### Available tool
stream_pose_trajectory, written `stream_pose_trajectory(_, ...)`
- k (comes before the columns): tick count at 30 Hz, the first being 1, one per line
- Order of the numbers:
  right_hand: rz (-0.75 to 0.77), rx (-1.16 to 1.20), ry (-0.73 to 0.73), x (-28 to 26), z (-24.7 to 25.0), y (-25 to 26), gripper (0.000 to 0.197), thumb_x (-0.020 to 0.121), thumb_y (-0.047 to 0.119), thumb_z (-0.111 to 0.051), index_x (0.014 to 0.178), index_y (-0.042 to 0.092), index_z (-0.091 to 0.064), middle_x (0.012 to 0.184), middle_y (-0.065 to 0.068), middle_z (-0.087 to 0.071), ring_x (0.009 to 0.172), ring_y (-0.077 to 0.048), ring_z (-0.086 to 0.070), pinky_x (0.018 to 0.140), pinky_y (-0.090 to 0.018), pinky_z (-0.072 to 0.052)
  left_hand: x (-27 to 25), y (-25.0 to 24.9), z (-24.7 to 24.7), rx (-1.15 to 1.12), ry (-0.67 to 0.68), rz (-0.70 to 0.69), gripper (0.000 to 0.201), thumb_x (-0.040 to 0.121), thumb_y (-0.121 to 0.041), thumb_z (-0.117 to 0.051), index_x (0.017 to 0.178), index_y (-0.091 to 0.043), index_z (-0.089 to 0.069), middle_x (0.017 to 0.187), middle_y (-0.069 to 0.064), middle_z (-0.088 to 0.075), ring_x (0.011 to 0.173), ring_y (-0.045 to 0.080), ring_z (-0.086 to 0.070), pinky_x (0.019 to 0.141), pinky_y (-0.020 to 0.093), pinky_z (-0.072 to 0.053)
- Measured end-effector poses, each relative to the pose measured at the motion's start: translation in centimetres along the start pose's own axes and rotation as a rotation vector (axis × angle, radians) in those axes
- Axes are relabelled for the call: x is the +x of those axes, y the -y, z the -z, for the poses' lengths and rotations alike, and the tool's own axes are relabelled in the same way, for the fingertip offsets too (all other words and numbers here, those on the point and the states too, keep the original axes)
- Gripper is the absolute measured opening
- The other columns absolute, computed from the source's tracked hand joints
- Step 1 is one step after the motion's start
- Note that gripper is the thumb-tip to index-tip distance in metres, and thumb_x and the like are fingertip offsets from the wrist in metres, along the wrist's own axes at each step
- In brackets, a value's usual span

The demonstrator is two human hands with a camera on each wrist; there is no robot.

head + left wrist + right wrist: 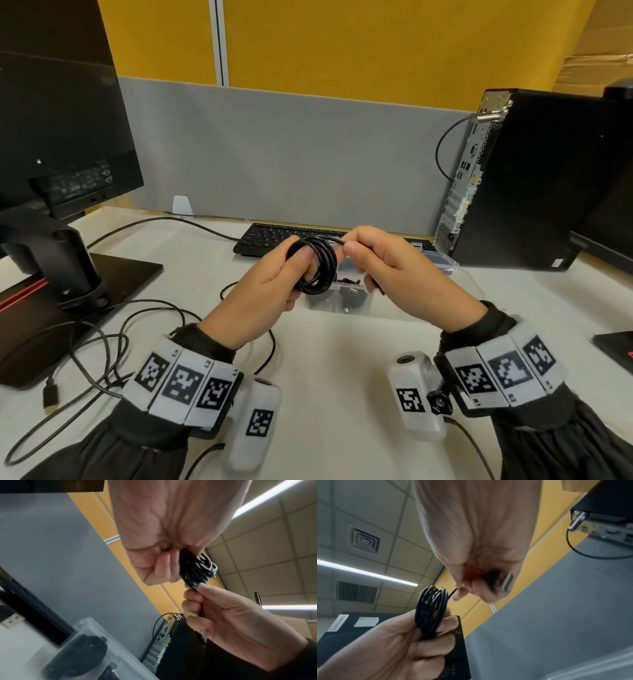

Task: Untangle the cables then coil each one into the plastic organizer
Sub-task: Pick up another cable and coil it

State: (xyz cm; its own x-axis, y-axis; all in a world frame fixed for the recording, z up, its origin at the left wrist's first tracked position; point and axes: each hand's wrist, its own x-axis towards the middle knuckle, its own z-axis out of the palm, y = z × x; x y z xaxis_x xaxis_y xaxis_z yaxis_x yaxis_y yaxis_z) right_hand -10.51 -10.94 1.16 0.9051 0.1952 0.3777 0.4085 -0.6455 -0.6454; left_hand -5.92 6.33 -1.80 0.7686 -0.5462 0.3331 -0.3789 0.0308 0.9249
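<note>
My left hand (301, 265) grips a small coil of black cable (320, 263) above the desk, thumb through the loops. My right hand (354, 251) pinches the cable's free end just right of the coil, with the metal plug (506, 582) tucked in its curled fingers. The left wrist view has the coil (195, 572) between both hands, and the right wrist view catches the coil (429, 609) edge-on. The clear plastic organizer (363, 308) sits on the desk right below my hands, lid (442, 258) open to the right. A coiled black cable (89, 650) lies inside it.
Loose black cables (113, 346) sprawl over the desk at left, one ending in a flat plug (51, 394). A monitor on its stand (51, 137) is at left, a keyboard (270, 236) behind my hands, a PC tower (531, 178) at right.
</note>
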Motion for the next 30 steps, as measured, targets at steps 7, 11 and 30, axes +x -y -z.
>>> stream_pose_trajectory(7, -0.042, 0.159, -0.252, 0.7, -0.4, -1.6, 0.024, 0.098, 0.016, -0.046, 0.08, 0.023, -0.062, 0.079, 0.006, -0.056, 0.065, 0.002, -0.05, 0.063, -0.009, -0.039, -0.3, 0.1, -1.1, 0.048, -0.031, -0.104, 0.027, 0.092, -0.042, -0.035, 0.088, -0.019, -0.049, 0.059, -0.015, -0.047, 0.051, 0.005, -0.04, 0.048, 0.014, -0.035)
stream_pose_trajectory(11, -0.106, 0.629, -0.236, 0.7, -1.3, -1.2, 0.022, 0.098, 0.011, -0.043, 0.087, 0.012, -0.062, 0.077, 0.001, -0.063, 0.063, -0.009, -0.058, 0.063, -0.021, -0.05, -0.5, -0.1, -1.4, 0.11, -0.081, -0.147, 0.03, 0.087, -0.045, -0.032, 0.101, -0.029, -0.052, 0.079, -0.024, -0.06, 0.075, -0.003, -0.054, 0.07, 0.017, -0.044)
stream_pose_trajectory(30, -0.296, 0.905, -0.091, -0.2, -2.4, 0.9, 0.042, 0.077, 0.027, -0.066, 0.114, 0.022, -0.048, 0.086, -0.012, -0.072, 0.082, -0.027, -0.069, 0.081, -0.034, -0.055, 0.4, 1.8, -0.3, 0.286, -0.15, 0.052, 0.032, 0.088, -0.033, -0.032, 0.104, -0.021, -0.057, 0.095, 0.006, -0.066, 0.092, 0.023, -0.061, 0.086, 0.053, -0.047)
